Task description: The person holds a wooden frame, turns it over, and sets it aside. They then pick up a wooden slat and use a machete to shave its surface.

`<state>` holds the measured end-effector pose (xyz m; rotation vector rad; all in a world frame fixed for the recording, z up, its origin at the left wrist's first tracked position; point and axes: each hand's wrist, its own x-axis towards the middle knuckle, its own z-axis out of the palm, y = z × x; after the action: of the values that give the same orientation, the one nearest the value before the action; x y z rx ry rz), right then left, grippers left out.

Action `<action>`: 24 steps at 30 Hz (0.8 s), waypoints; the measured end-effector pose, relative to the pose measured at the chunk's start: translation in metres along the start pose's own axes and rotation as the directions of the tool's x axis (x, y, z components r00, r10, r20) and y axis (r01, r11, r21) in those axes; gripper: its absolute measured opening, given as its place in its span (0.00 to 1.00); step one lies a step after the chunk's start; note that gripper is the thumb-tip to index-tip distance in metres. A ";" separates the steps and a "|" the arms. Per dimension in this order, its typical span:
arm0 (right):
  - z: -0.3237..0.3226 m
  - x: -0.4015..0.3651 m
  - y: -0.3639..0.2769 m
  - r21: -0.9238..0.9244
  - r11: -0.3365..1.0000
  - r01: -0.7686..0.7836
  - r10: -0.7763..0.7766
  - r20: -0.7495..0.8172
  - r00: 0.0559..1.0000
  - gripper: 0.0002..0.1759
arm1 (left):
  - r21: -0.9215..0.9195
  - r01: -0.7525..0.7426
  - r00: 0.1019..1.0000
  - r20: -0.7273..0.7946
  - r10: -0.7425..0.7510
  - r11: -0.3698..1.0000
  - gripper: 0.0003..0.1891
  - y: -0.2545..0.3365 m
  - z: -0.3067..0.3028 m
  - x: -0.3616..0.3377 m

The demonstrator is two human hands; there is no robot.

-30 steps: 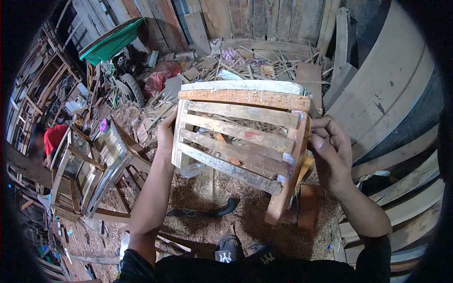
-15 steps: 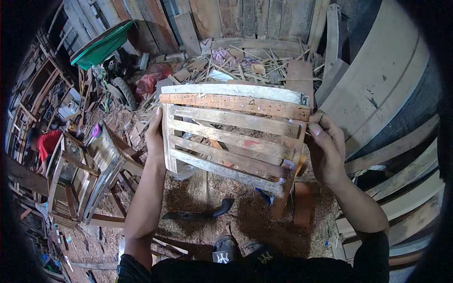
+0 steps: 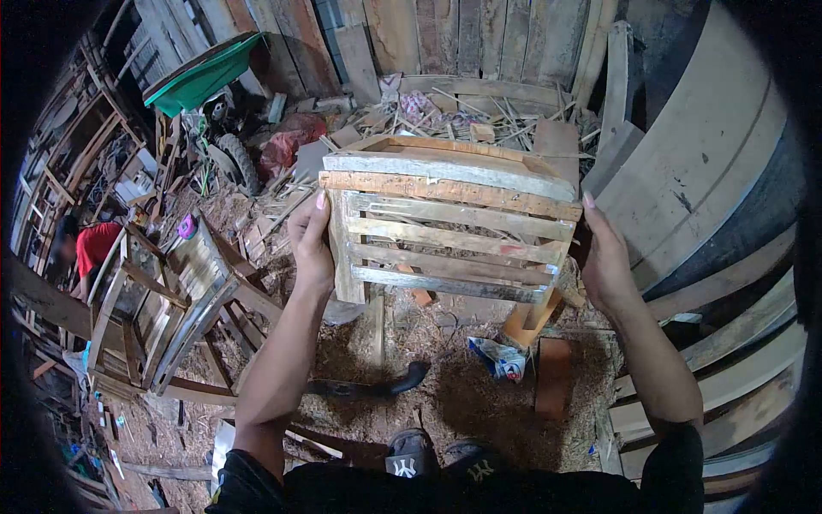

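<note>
Between my two hands a slatted wooden frame [image 3: 454, 230] is held up off the floor, its pale top rail tilted towards me. Several horizontal slats run across it, and another wooden border shows behind the top rail. My left hand [image 3: 313, 244] is closed on its left upright, thumb at the upper corner. At the right end my right hand [image 3: 606, 257] grips the edge, thumb near the upper corner and the other fingers mostly hidden. Below the frame, a leg-like wooden piece [image 3: 524, 322] slants down beside a blue and white packet [image 3: 499, 358].
A wooden chair frame [image 3: 163, 313] with a pink object [image 3: 187, 226] on it stands at left, near a person in a red shirt [image 3: 96, 244]. A green wheelbarrow [image 3: 201, 77] and scrap wood [image 3: 479, 111] lie behind. Curved slats [image 3: 736, 368] flank the right. A dark curved piece [image 3: 368, 387] lies near my feet.
The slatted frame has shifted slightly right and turned so its slats lie more level, showing the border behind its top rail. Both hands moved with it, and the packet below became more visible.
</note>
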<state>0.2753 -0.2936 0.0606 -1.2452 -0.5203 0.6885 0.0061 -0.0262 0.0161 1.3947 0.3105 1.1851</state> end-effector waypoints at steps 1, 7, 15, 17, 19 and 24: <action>0.003 -0.003 -0.003 0.015 1.000 -0.007 0.007 -0.032 0.999 0.27 | -0.025 0.007 1.000 -0.026 -0.007 1.000 0.17 -0.001 -0.001 -0.002; 0.001 -0.005 -0.009 0.019 1.000 0.018 -0.020 0.081 0.997 0.26 | -0.049 -0.039 0.997 -0.072 0.035 0.998 0.17 0.009 0.011 -0.010; -0.002 -0.002 -0.008 0.079 0.994 0.072 -0.080 0.093 0.992 0.25 | 0.009 -0.046 0.995 -0.088 0.047 0.999 0.19 0.013 0.009 -0.010; -0.003 -0.001 -0.007 0.094 0.993 0.068 -0.077 0.090 0.993 0.25 | 0.039 -0.095 0.993 -0.061 0.098 0.995 0.19 0.014 0.008 -0.009; 0.000 -0.005 -0.009 0.097 0.992 0.079 -0.081 0.016 0.997 0.24 | 0.067 -0.098 0.993 -0.060 0.102 0.993 0.19 0.016 0.009 -0.008; -0.003 -0.008 -0.010 0.114 0.991 0.073 -0.076 0.023 0.997 0.24 | 0.086 -0.077 0.994 -0.076 0.083 0.993 0.20 0.022 0.013 -0.009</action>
<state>0.2737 -0.3030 0.0700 -1.1059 -0.5402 0.6632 0.0023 -0.0465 0.0340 1.4451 0.3661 1.3089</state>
